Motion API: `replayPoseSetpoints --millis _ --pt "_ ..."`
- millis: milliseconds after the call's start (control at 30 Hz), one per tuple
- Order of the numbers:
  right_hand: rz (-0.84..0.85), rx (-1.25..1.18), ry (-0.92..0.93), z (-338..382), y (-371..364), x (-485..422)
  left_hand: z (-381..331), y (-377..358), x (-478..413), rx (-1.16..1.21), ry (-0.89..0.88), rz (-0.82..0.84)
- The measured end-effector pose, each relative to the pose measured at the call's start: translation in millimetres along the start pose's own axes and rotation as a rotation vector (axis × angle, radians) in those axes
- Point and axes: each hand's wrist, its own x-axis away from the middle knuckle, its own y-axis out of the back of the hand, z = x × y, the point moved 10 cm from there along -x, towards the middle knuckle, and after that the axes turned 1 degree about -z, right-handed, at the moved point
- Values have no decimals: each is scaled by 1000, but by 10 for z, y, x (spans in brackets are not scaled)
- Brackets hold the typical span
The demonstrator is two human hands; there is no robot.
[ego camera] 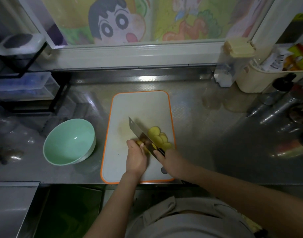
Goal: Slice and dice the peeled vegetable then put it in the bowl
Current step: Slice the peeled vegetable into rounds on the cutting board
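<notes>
A white cutting board with an orange rim (123, 107) lies on the steel counter. Several yellow potato slices (158, 137) lie overlapping on its right side. My left hand (136, 157) grips the uncut piece of peeled potato (140, 143), of which only a small yellow bit shows past my fingers. My right hand (171, 162) grips the handle of a cleaver (138, 130). Its blade slants across the board between the potato piece and the slices. A pale green bowl (69, 141) stands empty left of the board.
A black wire rack with clear boxes (25, 86) fills the left side. A clear container with a cream lid (233, 64), a cream basket (255, 79) and a dark-capped bottle (283, 86) stand at the back right. The counter's front edge runs just below the board.
</notes>
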Motion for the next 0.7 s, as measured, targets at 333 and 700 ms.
replayPoseSetpoints --millis 333,700 --pt "-4 -101 -13 -307 -12 129 14 -7 -16 -35 31 2" --pt "-21 -52 -7 -88 -8 50 -14 -6 82 -45 0 -15"
